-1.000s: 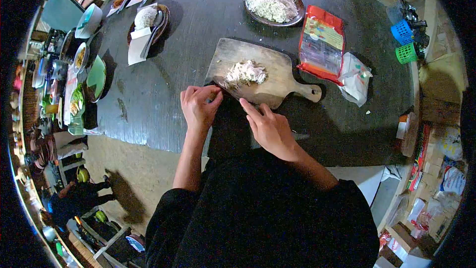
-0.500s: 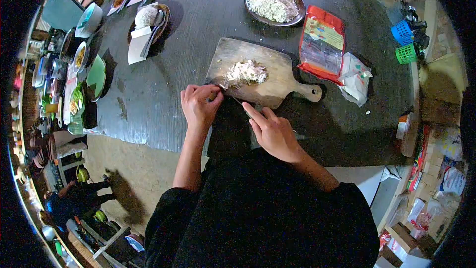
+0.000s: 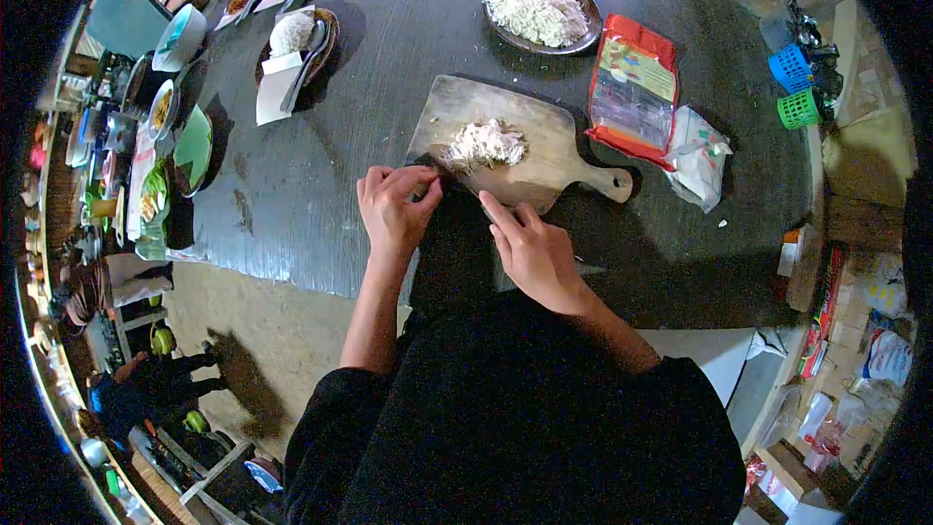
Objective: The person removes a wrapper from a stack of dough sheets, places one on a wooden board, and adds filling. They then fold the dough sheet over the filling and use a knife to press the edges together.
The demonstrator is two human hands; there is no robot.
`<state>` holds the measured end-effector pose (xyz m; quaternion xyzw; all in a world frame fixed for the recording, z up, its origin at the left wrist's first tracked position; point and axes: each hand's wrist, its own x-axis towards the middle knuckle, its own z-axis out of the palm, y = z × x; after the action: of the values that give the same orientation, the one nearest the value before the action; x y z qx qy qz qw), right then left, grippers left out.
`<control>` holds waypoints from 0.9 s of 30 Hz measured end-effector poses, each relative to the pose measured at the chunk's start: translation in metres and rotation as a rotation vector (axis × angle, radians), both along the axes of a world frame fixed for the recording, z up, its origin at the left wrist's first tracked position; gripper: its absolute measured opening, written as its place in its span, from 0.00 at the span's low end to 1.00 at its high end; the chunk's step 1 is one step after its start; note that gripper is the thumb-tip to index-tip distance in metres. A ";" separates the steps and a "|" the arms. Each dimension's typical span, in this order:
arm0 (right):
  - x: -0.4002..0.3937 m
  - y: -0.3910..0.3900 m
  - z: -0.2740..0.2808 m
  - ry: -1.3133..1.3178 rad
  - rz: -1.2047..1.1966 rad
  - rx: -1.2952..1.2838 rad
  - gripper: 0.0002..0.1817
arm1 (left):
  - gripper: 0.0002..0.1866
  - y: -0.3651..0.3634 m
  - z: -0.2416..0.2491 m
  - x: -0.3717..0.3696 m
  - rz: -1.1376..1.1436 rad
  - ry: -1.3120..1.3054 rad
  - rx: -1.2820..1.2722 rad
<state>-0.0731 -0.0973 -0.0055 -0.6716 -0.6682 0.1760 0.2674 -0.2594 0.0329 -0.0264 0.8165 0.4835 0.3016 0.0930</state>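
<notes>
A wooden cutting board (image 3: 559,141) with a handle lies on the dark table (image 3: 360,136). On it sits a small heap of pale shredded food (image 3: 489,143). My left hand (image 3: 394,206) is at the board's lower left corner, thumb and fingertips pinched together; what they hold is too small and dark to make out. My right hand (image 3: 533,255) is closed round a knife, index finger stretched along it, near the board's lower edge. The knife's blade is dark and hard to see, pointing toward my left hand.
Behind the board stands a plate of white shreds (image 3: 537,12). To the right lie a red packet (image 3: 634,87) and a white bag (image 3: 698,157). Plates with rice (image 3: 291,34) are at the upper left, with bowls (image 3: 180,39) beyond. People (image 3: 160,384) stand at the lower left.
The view has shifted very slightly. My left fingertips have moved a little at the board's corner, and the right hand with the knife has shifted slightly right.
</notes>
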 end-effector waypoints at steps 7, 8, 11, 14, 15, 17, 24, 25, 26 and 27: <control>0.005 -0.010 0.003 0.043 0.035 -0.016 0.28 | 0.06 0.003 -0.003 -0.001 -0.017 0.034 0.075; 0.003 -0.010 0.003 0.046 0.041 -0.038 0.28 | 0.06 0.003 -0.004 -0.002 -0.016 0.032 0.064; 0.000 -0.009 0.006 0.021 0.047 -0.077 0.28 | 0.07 0.003 -0.007 -0.003 -0.006 0.015 0.041; -0.004 -0.007 0.001 -0.006 0.040 -0.083 0.28 | 0.07 0.004 -0.001 -0.002 -0.020 0.001 0.029; -0.004 -0.004 -0.001 -0.005 0.039 -0.065 0.28 | 0.07 0.004 -0.002 -0.002 -0.020 0.001 0.029; -0.004 0.002 0.001 -0.003 0.030 -0.058 0.28 | 0.07 0.005 -0.003 -0.003 -0.020 0.001 0.022; 0.006 0.002 0.001 0.032 -0.037 -0.015 0.26 | 0.08 0.002 0.002 0.000 -0.018 -0.007 -0.038; 0.009 0.001 0.002 0.030 -0.038 -0.015 0.26 | 0.07 0.002 0.001 0.000 -0.015 -0.013 -0.044; 0.011 0.000 0.004 0.035 -0.046 -0.035 0.26 | 0.07 0.002 0.000 0.000 -0.012 -0.018 -0.049; 0.013 -0.002 0.005 0.041 -0.054 -0.055 0.26 | 0.07 0.002 -0.001 0.000 -0.014 -0.018 -0.049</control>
<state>-0.0596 -0.0993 -0.0009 -0.6929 -0.6389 0.2009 0.2672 -0.2598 0.0354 -0.0271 0.8146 0.4842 0.2962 0.1196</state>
